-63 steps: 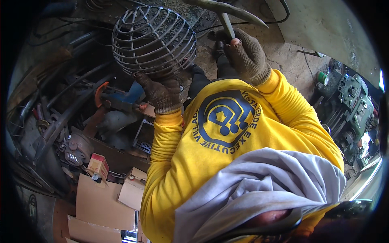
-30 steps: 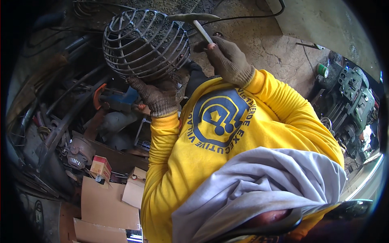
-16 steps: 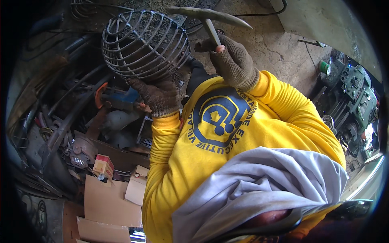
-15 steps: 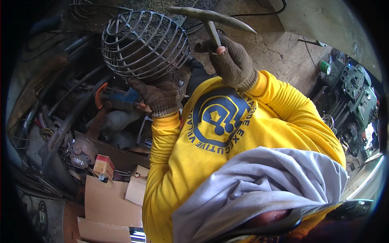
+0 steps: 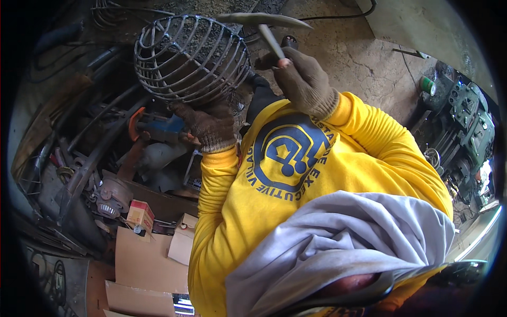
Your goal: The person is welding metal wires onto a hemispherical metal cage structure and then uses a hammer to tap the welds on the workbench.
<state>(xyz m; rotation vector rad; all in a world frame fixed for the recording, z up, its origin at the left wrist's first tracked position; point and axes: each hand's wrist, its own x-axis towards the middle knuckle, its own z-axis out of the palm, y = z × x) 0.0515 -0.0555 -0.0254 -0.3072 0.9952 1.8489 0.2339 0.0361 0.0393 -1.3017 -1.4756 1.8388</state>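
Observation:
In brown knit gloves, both of my hands are raised beyond my yellow sleeves. My left hand [image 5: 211, 126] is closed at the near underside of a rounded cage of welded metal rods [image 5: 193, 61], steadying it; part of its grip is hidden. A chipping hammer [image 5: 272, 41] is gripped in my right hand [image 5: 306, 83], its fingers wrapped round the handle. The hammer's long, narrow, tapered head sits above the glove, beside the cage's right rim and apart from it in this view. One bare fingertip shows at the handle.
Metal bars and scrap lie at the left, with an orange-handled tool [image 5: 135, 124] among them. Cardboard sheets [image 5: 145, 259] and a small red-and-tan box [image 5: 140, 213] are at lower left. Dark green machinery [image 5: 467, 119] stands at the right, near a green can [image 5: 428, 85].
The chipping hammer has turned in my right hand, its right tip swinging left and upward in the picture. The cage and my left hand appear slightly farther right, along with the surroundings.

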